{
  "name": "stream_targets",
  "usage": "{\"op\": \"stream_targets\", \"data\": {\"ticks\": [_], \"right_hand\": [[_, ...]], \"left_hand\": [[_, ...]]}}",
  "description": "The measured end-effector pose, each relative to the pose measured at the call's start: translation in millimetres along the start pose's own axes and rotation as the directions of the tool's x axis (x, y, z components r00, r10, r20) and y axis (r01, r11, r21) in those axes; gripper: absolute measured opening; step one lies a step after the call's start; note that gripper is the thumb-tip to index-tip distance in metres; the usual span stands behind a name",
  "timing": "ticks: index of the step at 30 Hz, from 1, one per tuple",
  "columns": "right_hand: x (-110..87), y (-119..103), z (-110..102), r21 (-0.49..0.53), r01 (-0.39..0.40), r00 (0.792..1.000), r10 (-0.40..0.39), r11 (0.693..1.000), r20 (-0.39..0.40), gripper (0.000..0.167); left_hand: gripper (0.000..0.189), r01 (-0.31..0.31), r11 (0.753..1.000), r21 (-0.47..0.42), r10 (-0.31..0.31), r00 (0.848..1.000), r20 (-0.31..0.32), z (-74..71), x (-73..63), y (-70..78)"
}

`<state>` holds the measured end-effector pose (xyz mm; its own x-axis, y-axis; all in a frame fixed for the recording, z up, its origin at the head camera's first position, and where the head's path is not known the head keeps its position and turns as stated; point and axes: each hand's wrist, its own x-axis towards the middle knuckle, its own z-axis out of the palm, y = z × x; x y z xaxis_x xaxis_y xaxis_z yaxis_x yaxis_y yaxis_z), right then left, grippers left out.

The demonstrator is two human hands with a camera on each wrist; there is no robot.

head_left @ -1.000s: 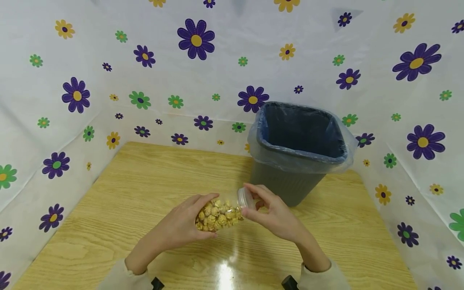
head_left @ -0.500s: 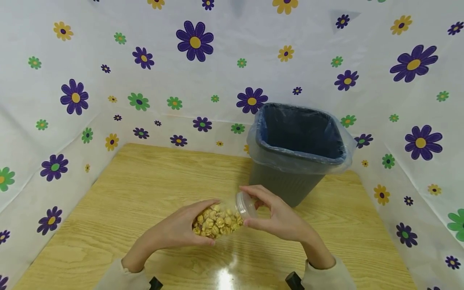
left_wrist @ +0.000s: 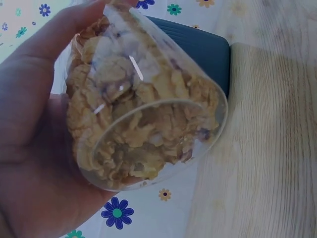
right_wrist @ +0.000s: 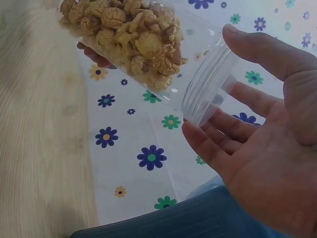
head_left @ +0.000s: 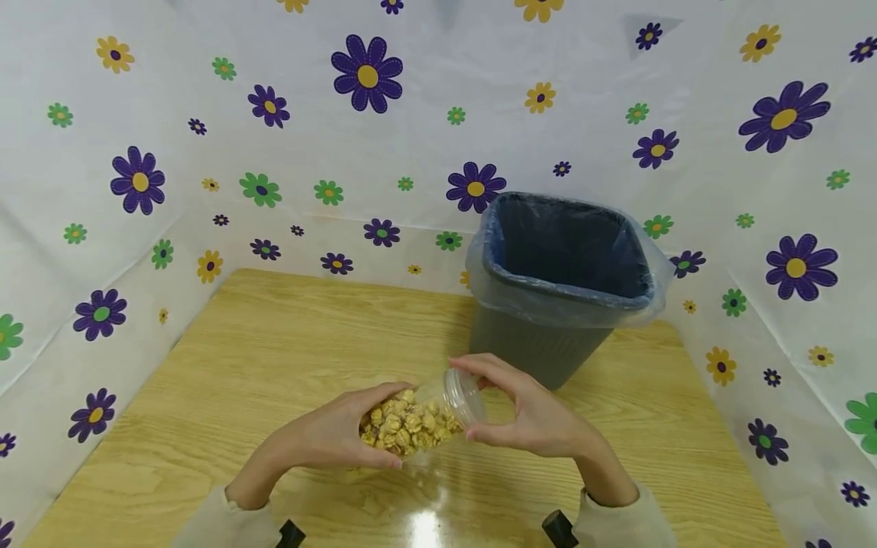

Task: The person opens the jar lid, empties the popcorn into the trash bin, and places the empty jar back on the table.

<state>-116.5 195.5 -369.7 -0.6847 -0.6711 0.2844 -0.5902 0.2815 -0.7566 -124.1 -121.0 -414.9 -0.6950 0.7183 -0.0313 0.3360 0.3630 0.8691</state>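
Note:
A clear plastic jar (head_left: 428, 396) lies tilted on its side above the table, part-filled with yellow popcorn (head_left: 404, 426). My left hand (head_left: 329, 434) grips the jar around its base end, thumb on one side and fingers on the other. In the left wrist view the round jar bottom (left_wrist: 158, 144) faces the camera. At the other end, the clear screw lid (head_left: 464, 397) is held between the thumb and fingertips of my right hand (head_left: 537, 415). The right wrist view shows the ridged lid (right_wrist: 210, 89) on the jar's mouth, with a bare gap between it and the popcorn.
A dark grey bin (head_left: 527, 346) with a translucent bluish liner (head_left: 479, 285) stands at the back right, just beyond my right hand. The wooden table (head_left: 329, 327) backs onto white flower-printed sheeting (head_left: 411, 137) on three sides.
The jar has turned slightly, its lid end dipping toward me, and the popcorn has shifted inside. My right fingers have moved around the lid and my left hand has drifted a little left.

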Motion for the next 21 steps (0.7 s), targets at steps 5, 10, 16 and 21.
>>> {"op": "stream_targets", "data": {"ticks": [5, 10, 16, 21], "right_hand": [[-1.2, -0.8, -1.0, 0.001, 0.013, 1.0, -0.013, 1.0, 0.026, 0.076], [-0.9, -1.6, -1.6, 0.004, 0.018, 0.999, -0.018, 1.0, 0.038, 0.076], [-1.7, -2.0, -2.1, 0.003, 0.017, 1.0, -0.017, 1.0, 0.021, 0.077], [-3.8, -3.2, -4.4, 0.004, 0.016, 1.0, -0.016, 1.0, -0.004, 0.075]], "left_hand": [[0.091, 0.024, 1.0, -0.016, -0.023, 0.999, 0.046, -1.3, -0.5, -2.2], [0.091, 0.05, 0.999, -0.012, -0.05, 0.997, 0.058, -2.3, -1.1, -3.0], [0.09, 0.063, 0.997, -0.051, -0.059, 0.996, 0.073, -2.5, -1.0, -4.3], [0.09, 0.054, 0.994, -0.096, -0.047, 0.996, 0.072, -2.1, -3.2, -6.4]]}}
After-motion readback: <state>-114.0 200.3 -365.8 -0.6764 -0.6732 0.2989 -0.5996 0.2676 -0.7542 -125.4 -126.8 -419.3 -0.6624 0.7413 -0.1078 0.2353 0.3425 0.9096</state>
